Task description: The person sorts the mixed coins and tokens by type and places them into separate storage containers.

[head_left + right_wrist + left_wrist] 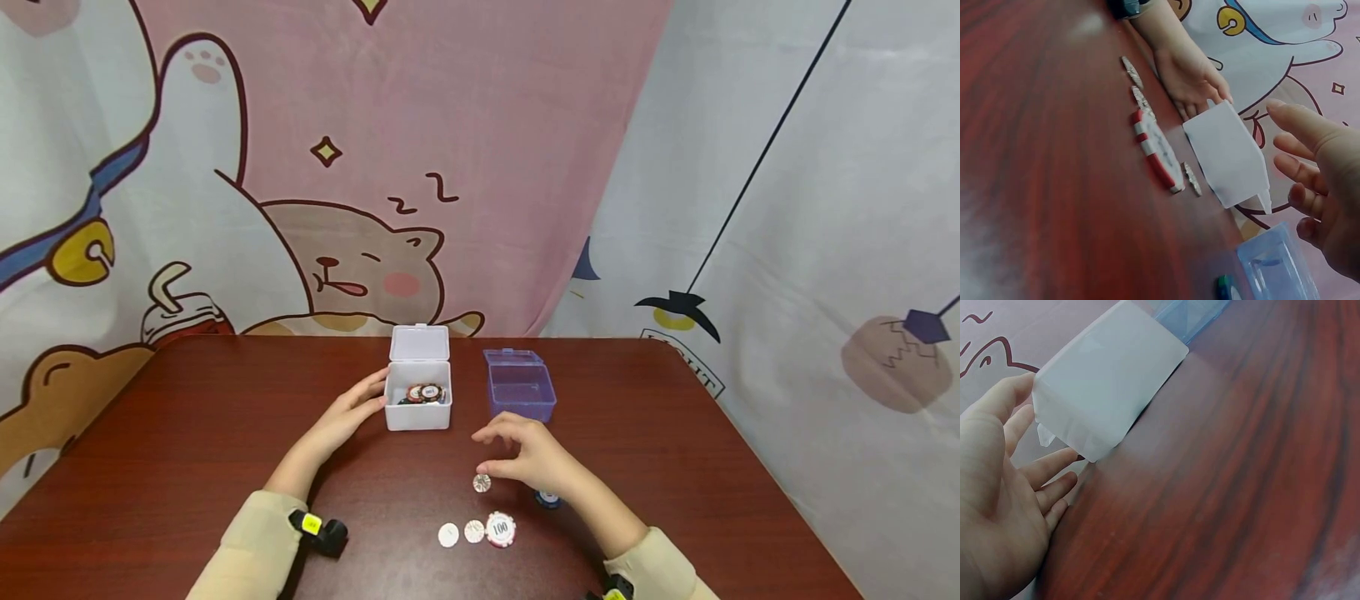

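My left hand (341, 423) rests its fingertips against the left side of a white plastic box (418, 417), fingers loosely extended. The box's lid stands up at the back, and several poker chips (426, 392) lie inside. My right hand (528, 454) hovers over the table, thumb and fingers apart, with nothing between them in the right wrist view (1329, 181). Just below its thumb lies a small shiny coin (482, 483). Nearer the front are two more coins, a pale one (447, 535) and a patterned one (474, 531), beside a red-and-white poker chip (501, 529) marked 100.
A translucent blue box (522, 409) with its lid raised stands right of the white one, behind my right hand. A dark blue chip (548, 500) is partly hidden by my right wrist. The brown table (187, 467) meets a cartoon-printed curtain (487, 167) at the back.
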The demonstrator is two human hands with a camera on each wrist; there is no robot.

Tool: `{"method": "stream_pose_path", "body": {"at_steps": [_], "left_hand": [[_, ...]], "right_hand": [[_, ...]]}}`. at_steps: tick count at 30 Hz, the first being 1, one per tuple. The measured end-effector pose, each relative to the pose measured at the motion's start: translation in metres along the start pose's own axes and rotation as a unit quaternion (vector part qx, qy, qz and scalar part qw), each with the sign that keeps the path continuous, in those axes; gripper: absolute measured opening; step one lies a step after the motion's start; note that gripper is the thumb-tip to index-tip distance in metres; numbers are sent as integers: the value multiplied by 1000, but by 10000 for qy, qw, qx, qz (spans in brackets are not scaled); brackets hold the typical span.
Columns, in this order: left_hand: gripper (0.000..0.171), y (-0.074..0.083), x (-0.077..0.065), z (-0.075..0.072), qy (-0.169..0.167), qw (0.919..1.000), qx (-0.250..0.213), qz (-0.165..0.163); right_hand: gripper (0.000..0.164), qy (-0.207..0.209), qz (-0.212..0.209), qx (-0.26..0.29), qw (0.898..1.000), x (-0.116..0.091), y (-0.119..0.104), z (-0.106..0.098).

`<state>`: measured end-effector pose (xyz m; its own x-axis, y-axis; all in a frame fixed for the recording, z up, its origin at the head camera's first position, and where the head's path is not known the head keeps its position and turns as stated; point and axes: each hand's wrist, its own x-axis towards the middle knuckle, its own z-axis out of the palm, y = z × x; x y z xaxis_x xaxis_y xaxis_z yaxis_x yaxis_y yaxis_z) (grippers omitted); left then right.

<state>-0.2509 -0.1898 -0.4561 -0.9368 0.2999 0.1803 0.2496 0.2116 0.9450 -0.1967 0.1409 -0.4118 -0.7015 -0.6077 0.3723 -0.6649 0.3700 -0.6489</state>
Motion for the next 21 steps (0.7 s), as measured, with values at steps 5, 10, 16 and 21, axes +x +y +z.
{"method": "stream_pose_path", "body": {"at_steps": [5, 10, 16, 21], "left_hand": [[54, 1, -1, 1, -23, 9999, -83, 88], [54, 1, -1, 2, -35, 10000, -39, -55], [54, 2, -1, 0, -37, 9999, 5, -100], [55, 2, -1, 1, -14, 10000, -6, -74]], "right_hand": [[35, -287, 68, -2, 9996, -10, 2, 1], [37, -558, 45, 51, 9984, -19, 4, 1], [38, -886, -144, 94, 9959, -28, 6, 2], [40, -1101, -269, 119, 9935, -33, 6, 3]]}}
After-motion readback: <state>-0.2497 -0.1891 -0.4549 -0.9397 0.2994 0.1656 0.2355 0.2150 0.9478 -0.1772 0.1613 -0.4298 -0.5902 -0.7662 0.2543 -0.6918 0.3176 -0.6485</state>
